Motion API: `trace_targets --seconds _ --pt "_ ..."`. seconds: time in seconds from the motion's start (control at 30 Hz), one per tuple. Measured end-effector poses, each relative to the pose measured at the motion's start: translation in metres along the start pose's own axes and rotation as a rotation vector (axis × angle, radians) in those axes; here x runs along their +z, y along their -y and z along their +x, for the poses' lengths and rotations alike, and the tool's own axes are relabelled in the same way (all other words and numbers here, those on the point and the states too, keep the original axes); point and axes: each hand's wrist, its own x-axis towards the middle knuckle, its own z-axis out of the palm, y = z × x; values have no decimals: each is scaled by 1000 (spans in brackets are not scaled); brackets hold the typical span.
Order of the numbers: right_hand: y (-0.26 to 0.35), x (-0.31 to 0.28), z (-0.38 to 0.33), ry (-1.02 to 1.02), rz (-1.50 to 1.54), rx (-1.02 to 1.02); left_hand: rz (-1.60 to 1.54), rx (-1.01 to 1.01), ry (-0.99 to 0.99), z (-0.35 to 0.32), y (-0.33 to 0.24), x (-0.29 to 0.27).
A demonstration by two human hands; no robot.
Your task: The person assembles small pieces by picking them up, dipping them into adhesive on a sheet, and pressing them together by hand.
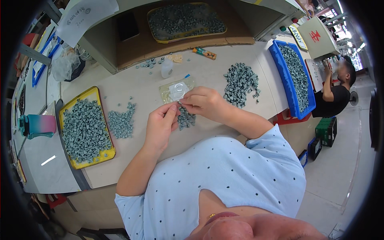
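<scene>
My left hand (161, 123) and my right hand (206, 105) meet over the table, thumbs and fingertips pinched together. Whatever they hold is too small and covered to make out. Just below them lies a small heap of grey-green pieces (186, 120) with dark parts. A wider pile of such pieces (240, 85) spreads to the right, and a flatter pile (121, 123) to the left. Beyond my fingertips is a clear plastic bag (165, 95) with a white round item (178, 89) on it. Behind the bag stands a small white translucent bottle (167, 69).
A yellow tray (105, 154) full of pieces sits at left, near a pink-and-teal drinking bottle (42, 125). Another filled yellow tray (165, 41) rests inside the open cabinet ahead. A blue bin (289, 90) of pieces stands at right. An orange-green tube (205, 53) lies before the cabinet. Farther right sits another person (336, 96).
</scene>
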Motion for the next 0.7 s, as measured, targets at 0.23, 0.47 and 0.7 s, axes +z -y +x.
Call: trace_targets --seconds 0.23,0.47,0.7 --pt "-19 -11 5 40 -328 -191 55 75 -83 -1 -6 -1" --pt "-21 -10 4 142 -437 -226 46 53 -56 -1 -5 -6" --pt "-17 -7 7 123 -396 -226 59 101 -93 -5 -9 -2"
